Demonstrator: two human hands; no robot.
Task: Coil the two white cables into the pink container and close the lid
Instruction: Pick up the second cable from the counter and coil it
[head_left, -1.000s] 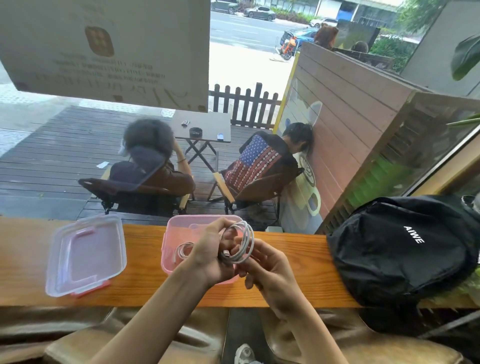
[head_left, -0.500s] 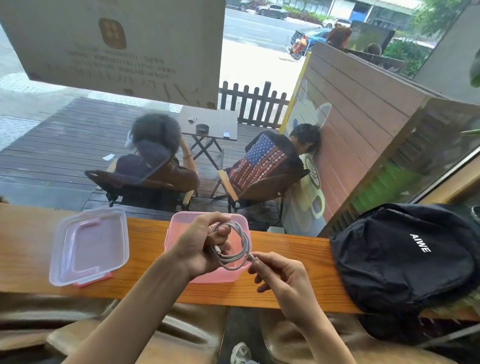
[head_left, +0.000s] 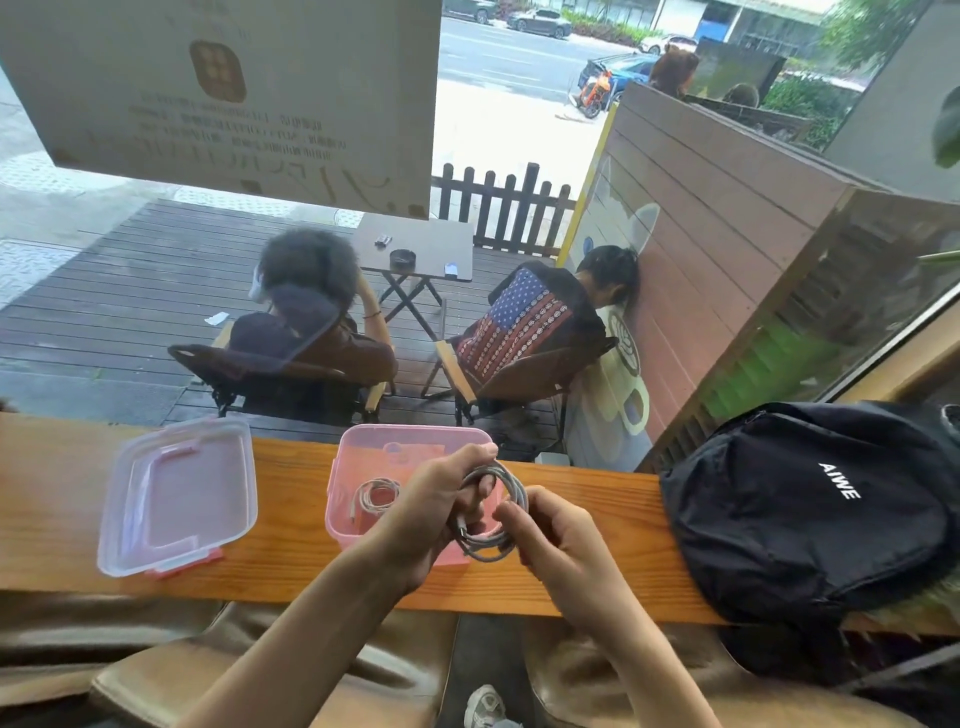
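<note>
Both hands grip one coiled white cable (head_left: 491, 514) — left hand (head_left: 431, 512), right hand (head_left: 553, 538) — above the pink plastic container (head_left: 363, 452), where another coiled white cable (head_left: 375, 496) lies.

left hand (head_left: 434, 512) covers pink container (head_left: 415, 439) near-right corner and part of the coiled cable (head_left: 493, 514). backpack (head_left: 810, 509) cut off at right edge. cable plug too small to tell.

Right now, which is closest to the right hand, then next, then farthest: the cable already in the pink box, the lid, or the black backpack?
From the right hand:
1. Coiled cable inside the pink box, just left.
2. Black backpack, on the right.
3. Lid, far left on the counter.
</note>
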